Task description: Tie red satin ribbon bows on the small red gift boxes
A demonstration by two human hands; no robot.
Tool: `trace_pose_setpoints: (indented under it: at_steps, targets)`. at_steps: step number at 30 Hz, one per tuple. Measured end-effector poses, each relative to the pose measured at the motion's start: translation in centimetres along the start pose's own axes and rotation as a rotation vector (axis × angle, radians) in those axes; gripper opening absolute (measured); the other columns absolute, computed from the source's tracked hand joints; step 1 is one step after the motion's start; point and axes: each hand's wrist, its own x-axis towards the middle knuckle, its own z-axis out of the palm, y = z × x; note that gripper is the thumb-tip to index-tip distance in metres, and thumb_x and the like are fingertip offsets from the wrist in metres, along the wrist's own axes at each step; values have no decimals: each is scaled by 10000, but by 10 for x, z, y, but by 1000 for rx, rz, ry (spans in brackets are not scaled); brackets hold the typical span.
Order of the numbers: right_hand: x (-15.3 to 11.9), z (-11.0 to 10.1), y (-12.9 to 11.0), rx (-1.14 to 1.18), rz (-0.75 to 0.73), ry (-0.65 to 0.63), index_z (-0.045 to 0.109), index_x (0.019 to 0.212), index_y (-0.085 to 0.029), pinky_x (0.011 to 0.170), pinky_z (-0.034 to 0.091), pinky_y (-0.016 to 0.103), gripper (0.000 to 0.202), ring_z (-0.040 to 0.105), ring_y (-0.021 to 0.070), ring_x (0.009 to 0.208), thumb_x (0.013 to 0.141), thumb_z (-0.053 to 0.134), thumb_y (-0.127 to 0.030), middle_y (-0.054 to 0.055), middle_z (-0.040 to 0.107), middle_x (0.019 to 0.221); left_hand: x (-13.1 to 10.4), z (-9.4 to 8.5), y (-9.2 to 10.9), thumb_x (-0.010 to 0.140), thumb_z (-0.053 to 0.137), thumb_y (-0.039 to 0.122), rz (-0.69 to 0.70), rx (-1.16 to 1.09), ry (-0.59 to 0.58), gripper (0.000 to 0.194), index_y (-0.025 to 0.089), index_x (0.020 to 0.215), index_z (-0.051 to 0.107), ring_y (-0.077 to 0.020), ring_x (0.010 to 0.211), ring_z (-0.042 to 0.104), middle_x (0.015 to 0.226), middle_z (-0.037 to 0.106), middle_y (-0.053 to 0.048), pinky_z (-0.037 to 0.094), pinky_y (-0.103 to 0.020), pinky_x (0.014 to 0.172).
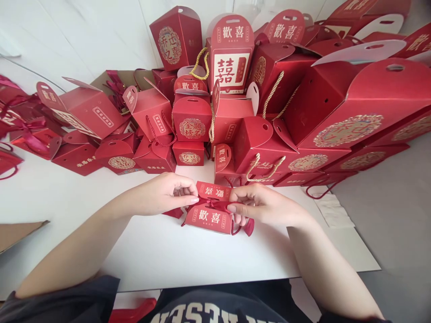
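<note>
Both hands are busy low & centre, right over a small red box [208, 218] sitting on the white surface [144, 253]. Left hand [171, 192] has its grip pinched nearly flat, thumb & index tips together on the near-side end of a red ribbon [218, 206], the other fingers loosely curled. Right hand [257, 204] is closed too: thumb pressing the ribbon's other end agst the fingers, a couple of fingertips showing below, down by the box's side. So the ribbon's held btwn the two, running across the top btwn the box's two printed panels — smooth & satiny, gathered into a bunch mid-way.

Box looks like matte card, w/ white characters on both panels, the far one upside down from here. A dark red twisted cord [236, 230] loops off its right side, w/ a flared ribbon tail [249, 227] just beside.

Behind it, lots of bigger red boxes [220, 49] piled up, approx the same style: slanted card sides, rounded flaps w/ hand slots, some w/ lacy round gold medallions [192, 128], some w/ gold rope handles [278, 80]. Pale marbled wall [90, 33] at the back; thin white sheets [332, 208] lie off to the right, a brown cardboard edge [20, 234] far left
</note>
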Motion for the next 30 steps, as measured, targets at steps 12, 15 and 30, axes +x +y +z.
trace_pose_setpoints:
  at_steps: [12,15,30]
  targets:
    - [0,-7,-4,-558,-133,214,526,707,-193,558,348,217,302,436,84,559,958,528,-360,-56,516,604,4,-8,0,872,587,428,-128,-107,-168,285,188,719,588,-93,489,573,611,637,32,428,-179,484]
    - [1,-8,-1,-508,-127,203,524,707,-190,554,343,217,322,427,83,560,958,529,-392,-53,511,609,7,-10,-3,850,615,440,-95,-39,-137,316,174,680,604,-85,499,548,603,636,29,395,-173,484]
    - [5,-21,13,-231,-100,121,547,744,-186,561,416,241,304,564,113,568,945,557,-413,-5,648,649,24,-33,-42,819,718,296,189,-138,-524,139,190,870,792,-138,709,642,775,719,-47,482,-191,656]
